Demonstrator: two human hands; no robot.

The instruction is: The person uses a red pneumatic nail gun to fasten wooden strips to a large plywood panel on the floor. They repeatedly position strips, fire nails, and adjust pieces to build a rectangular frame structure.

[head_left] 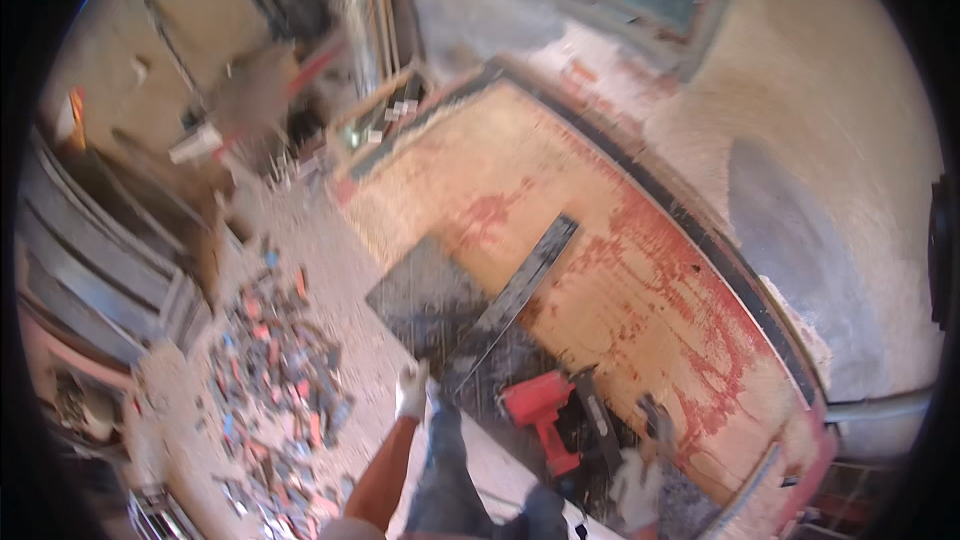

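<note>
fingers on both gloved hands are blurred; whether they grip, i cannot tell. left hand [411, 392] is beside one dark bar [515, 298] lying across one table [445, 165], right hand [636, 488] near one red drill [538, 402]. step seems to be handling the bar; shifting it would call for a firm hold. one scrap heap [275, 380] lies left.

A bar [517, 297] is lying across a plate [415, 295] on a workbench [600, 210], a power tool [541, 405] is resting right of the bar, scraps [285, 370] are lying on the floor [335, 285] to the left, a wall [820, 70] is standing behind.
</note>
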